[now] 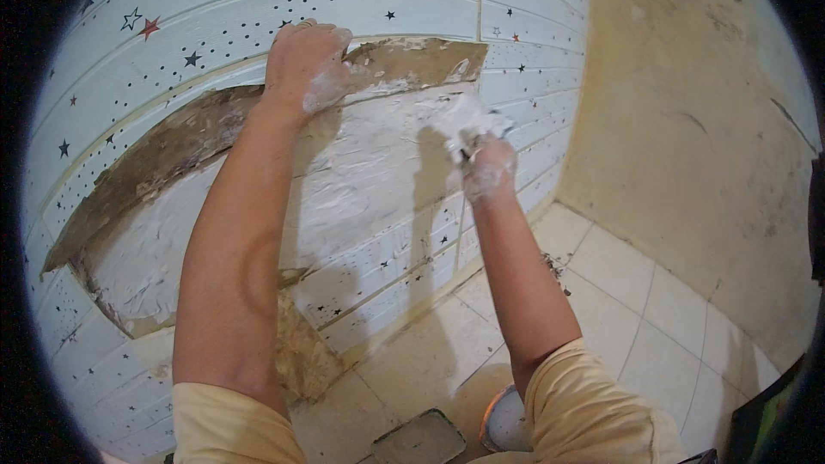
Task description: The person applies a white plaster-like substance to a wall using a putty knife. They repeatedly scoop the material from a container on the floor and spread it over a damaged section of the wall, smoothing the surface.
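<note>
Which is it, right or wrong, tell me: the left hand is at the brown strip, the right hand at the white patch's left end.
Wrong end: the head view shows the right hand at the white patch's right end. The left hand is at the brown strip, as you say.

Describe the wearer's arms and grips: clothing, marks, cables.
Bare forearms, loose pale-tan sleeves ending around the elbows. Left grip: ungloved, white paste smeared by the thumb. Right grip: ungloved, more paste on back and wrist. No cables show.
</note>
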`<action>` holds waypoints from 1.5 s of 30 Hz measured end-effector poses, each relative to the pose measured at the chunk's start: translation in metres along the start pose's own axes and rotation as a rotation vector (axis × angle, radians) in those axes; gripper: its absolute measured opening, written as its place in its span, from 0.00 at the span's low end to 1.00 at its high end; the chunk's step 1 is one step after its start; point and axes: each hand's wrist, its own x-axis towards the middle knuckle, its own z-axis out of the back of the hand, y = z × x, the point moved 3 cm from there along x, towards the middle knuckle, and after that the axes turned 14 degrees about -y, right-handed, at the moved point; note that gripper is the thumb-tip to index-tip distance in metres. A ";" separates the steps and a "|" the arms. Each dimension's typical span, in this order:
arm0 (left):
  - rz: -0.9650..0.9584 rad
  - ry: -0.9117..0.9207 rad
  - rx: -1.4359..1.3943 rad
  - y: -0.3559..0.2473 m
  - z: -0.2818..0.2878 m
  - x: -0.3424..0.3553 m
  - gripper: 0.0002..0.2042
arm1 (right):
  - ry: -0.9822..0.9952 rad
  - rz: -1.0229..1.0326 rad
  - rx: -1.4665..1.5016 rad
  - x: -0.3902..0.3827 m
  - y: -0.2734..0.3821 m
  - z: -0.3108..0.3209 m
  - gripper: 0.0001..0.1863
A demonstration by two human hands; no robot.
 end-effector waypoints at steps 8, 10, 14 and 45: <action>-0.069 -0.073 0.026 0.002 -0.003 0.001 0.09 | -0.254 1.158 -0.911 0.025 -0.015 -0.016 0.12; -0.053 -0.062 0.015 -0.002 -0.003 0.001 0.09 | -0.133 1.290 -1.132 0.017 -0.036 -0.023 0.08; -0.021 -0.078 0.023 -0.006 -0.006 -0.001 0.09 | 0.116 1.296 -1.159 0.004 -0.050 -0.008 0.08; -0.024 -0.009 0.018 -0.009 -0.003 0.009 0.09 | -0.067 1.442 -1.037 0.000 -0.041 -0.024 0.21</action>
